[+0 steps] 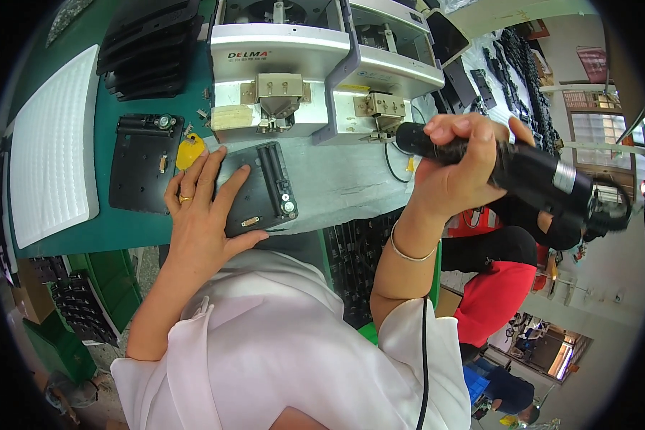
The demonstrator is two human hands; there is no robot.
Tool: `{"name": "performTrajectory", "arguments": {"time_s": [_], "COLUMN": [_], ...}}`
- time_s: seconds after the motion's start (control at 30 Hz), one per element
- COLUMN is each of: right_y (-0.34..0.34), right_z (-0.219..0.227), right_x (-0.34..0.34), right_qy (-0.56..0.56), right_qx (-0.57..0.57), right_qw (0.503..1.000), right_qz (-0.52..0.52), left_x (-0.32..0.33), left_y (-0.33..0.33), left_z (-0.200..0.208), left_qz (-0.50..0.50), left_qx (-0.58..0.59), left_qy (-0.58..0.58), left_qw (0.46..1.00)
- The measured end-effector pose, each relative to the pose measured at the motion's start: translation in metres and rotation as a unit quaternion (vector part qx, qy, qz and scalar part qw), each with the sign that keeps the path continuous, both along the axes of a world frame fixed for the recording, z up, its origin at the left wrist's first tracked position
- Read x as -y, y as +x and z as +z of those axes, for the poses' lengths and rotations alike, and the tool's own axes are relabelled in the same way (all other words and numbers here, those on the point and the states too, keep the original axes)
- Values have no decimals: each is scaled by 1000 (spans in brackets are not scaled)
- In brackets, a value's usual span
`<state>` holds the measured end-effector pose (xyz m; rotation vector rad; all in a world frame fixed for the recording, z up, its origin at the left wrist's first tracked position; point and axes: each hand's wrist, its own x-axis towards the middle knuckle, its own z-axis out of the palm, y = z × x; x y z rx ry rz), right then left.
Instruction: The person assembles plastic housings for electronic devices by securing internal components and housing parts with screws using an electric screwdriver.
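Observation:
My left hand (204,204) lies with its fingers spread over a flat black panel (244,193), pressing it against the bench. Along that panel's right side runs a black tube-like part, and a small brass-coloured connector (250,221) sits near its lower edge. In my right hand (466,158), raised at the right, is a black electric screwdriver (541,170) with a silver band; its narrower end points left. A second black panel (137,172) of similar make rests left of my left hand. Between the two is a yellow piece (190,150), partly covered by my fingers.
Two grey-and-white feeder machines (279,50) stand at the bench's back. At left are a white ribbed tray (57,150) and stacked black panels (149,50). Small metal parts lie near the left machine. Another person in red trousers (498,294) sits close on my right.

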<state>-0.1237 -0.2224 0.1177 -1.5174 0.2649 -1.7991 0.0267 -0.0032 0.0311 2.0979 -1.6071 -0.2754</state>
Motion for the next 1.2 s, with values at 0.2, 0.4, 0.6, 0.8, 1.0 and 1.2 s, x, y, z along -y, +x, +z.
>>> {"name": "performTrajectory", "arguments": {"time_s": [0.2, 0.4, 0.6, 0.8, 1.0, 1.2], "right_y": [6, -1, -3, 23, 30, 31], "right_z": [9, 8, -1, -39, -48, -53], "right_x": [11, 4, -50, -102, -112, -115], "right_qy": [99, 104, 153, 190, 167, 152], "right_qx": [-50, -30, -33, -55, -100, -137], "right_qw": [994, 994, 961, 934, 938, 939], "right_qz": [23, 35, 228, 299, 287, 276], "left_x": [-9, -26, -31, -34, -33, -33], "left_y": [-2, -1, 2, 1, 0, -1], "left_z": [2, -3, -11, -13, -13, -12], "left_qz": [4, -34, -60, -43, -36, -31], "left_qx": [-8, -31, -40, -26, -27, -28], "left_qy": [-21, -75, -106, -91, -93, -94], "left_qw": [1000, 996, 992, 995, 995, 995]}}
